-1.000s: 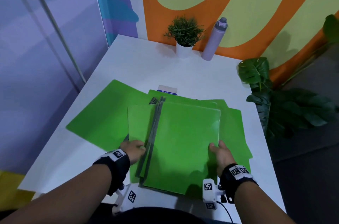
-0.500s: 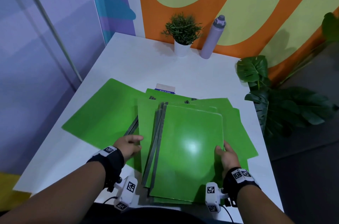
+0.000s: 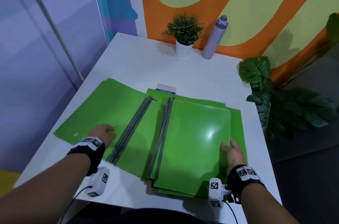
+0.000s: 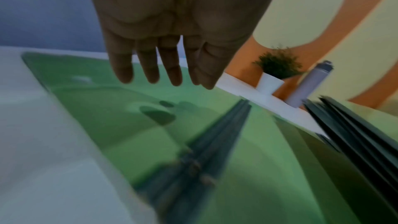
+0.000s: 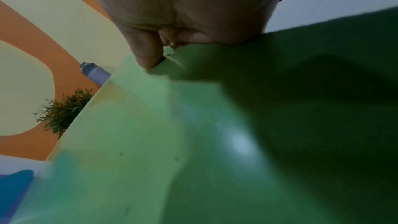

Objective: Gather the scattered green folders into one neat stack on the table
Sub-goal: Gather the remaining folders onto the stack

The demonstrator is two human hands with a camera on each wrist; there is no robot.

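Observation:
Several green folders lie on the white table (image 3: 146, 64). A stack of closed folders (image 3: 196, 143) with grey spines sits at the right, its near end over the front edge. My right hand (image 3: 229, 148) pinches the stack's right edge, thumb (image 5: 148, 57) on top of the glossy cover (image 5: 172, 142). More green folders (image 3: 110, 113) lie spread open to the left, with grey spine strips (image 3: 132, 128) down their middle. My left hand (image 3: 102, 134) is over their left half with straight fingers (image 4: 150, 67); it holds nothing and looks slightly above the sheet (image 4: 107, 105).
A small potted plant (image 3: 184, 40) and a purple bottle (image 3: 214, 38) stand at the table's back edge. A white card box (image 3: 166, 88) peeks out behind the folders. A big leafy plant (image 3: 275, 104) stands off the table's right side. A wall runs along the left.
The right hand has slid the stack to the right. The left hand has let go of the stack's spine side and moved left over the open folders.

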